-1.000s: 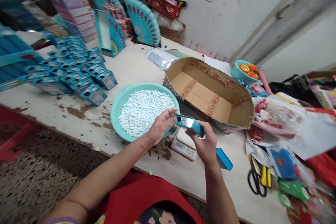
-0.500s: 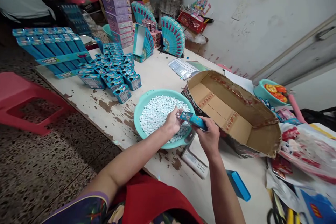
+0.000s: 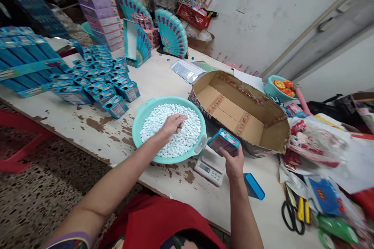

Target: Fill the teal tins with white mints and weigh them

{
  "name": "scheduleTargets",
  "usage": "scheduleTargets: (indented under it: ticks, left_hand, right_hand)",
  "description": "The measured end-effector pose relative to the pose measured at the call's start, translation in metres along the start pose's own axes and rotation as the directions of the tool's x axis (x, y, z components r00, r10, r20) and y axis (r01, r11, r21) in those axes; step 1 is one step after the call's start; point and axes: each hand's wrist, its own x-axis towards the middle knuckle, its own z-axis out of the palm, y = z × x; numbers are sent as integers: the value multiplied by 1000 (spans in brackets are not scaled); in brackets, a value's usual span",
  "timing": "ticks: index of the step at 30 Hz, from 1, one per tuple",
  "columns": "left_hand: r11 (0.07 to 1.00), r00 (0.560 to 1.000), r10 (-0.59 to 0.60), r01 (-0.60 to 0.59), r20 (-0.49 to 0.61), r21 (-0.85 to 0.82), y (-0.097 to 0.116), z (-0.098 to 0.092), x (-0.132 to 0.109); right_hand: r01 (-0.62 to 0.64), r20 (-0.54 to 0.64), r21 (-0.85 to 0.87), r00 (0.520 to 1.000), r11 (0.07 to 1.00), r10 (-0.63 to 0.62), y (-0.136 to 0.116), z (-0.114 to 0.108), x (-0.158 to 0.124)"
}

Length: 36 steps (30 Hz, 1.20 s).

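My left hand (image 3: 173, 126) is above the turquoise basin (image 3: 137, 124), its fingers pressed together; whether anything is between them is hidden. Small white pellets (image 3: 163, 140), like candies, fill the basin. With my right hand (image 3: 235, 163) I grip a small blue printed box (image 3: 226, 140), tilted, to the right of the basin's handle. Below the box sits a white digital scale (image 3: 210, 169) on the table. A blue open tray-like piece (image 3: 254, 186) lies right of my right wrist.
An empty cut-down cardboard carton (image 3: 233, 105) stands behind the scale. Several small blue boxes (image 3: 99, 78) cluster at the left, near fan-shaped displays (image 3: 171, 33) and stacked purple boxes (image 3: 96, 7). Black scissors (image 3: 292, 214) and plastic bags (image 3: 318, 144) lie at the right.
My left hand has drawn away from the box, leftward over the pellets. My right hand has turned the box and brought it over the scale. The view has shifted right.
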Motion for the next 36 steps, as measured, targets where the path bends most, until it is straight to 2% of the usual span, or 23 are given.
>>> scheduleTargets:
  ticks: [1,2,4,5,6,7,8,10,12,15,16,18,19,20,21,22,25,27,29,31,34,36]
  left_hand:
    - [974,999,47,-51,24,221,1,-6,1]
    - [892,993,100,-114,57,438,1,-10,2]
    - [602,970,203,-234,138,763,1,-15,3]
    - [453,955,240,-270,176,850,0,-15,3]
    - [343,943,266,-288,202,894,-1,-14,3]
    - [284,934,284,-299,218,911,-1,-13,3]
    - [263,929,291,-309,230,914,-1,-11,2]
    - [275,924,284,-336,257,901,0,-7,-1]
    - [308,920,285,-353,268,883,3,-6,-5]
    - [338,920,314,-340,235,878,9,-6,-9]
    - [343,921,322,-330,220,879,11,-6,-10]
    - [348,922,331,-317,201,882,14,-5,-11]
    - [349,922,332,-317,200,882,15,-2,-11]
    - [350,920,335,-324,205,879,16,1,-11]
    - [350,915,339,-340,221,873,17,7,-11]
    - [350,907,342,-364,244,863,17,14,-11]
    - [404,881,325,-459,346,791,17,44,-10]
    - [552,868,284,-496,407,671,13,70,-9]
    - [727,852,237,-474,467,496,3,95,-8]
    - [813,813,201,-450,547,370,-16,118,-5]
    - [816,755,145,-457,640,354,-47,144,-2]
    - [795,749,129,-470,650,383,-56,151,-3]
  right_hand:
    - [-23,2,-27,1000,999,23,8,-10,-4]
    - [-39,2,-55,999,998,39,15,-19,-7]
    - [-40,-16,-110,999,993,39,28,-31,-12]
    - [-36,-30,-138,999,990,33,33,-35,-13]
    - [-36,-40,-171,999,985,30,38,-37,-13]
    - [-39,-46,-208,998,977,30,41,-39,-14]
    - [-45,-52,-249,998,967,33,43,-39,-15]
    - [-40,-60,-333,998,942,21,41,-39,-19]
    - [16,-41,-419,998,908,-36,29,-41,-28]
    - [201,-28,-524,967,828,-252,-5,-52,-47]
    - [267,-51,-570,932,777,-358,-18,-59,-53]
    - [328,-120,-704,819,630,-561,-37,-79,-65]
    - [309,-148,-769,765,559,-627,-42,-91,-69]
    - [265,-172,-819,731,508,-660,-44,-103,-74]
    - [214,-197,-847,724,487,-661,-43,-115,-77]
    - [167,-225,-853,738,495,-636,-38,-126,-81]
    - [53,-314,-791,819,609,-479,-17,-150,-89]
    - [-13,-369,-727,851,687,-375,-3,-158,-95]
    - [-50,-403,-674,861,737,-311,7,-160,-98]
    - [-58,-414,-641,866,766,-281,14,-161,-99]
    - [-66,-406,-612,882,788,-241,22,-159,-96]
    - [-96,-406,-604,891,791,-202,28,-157,-93]
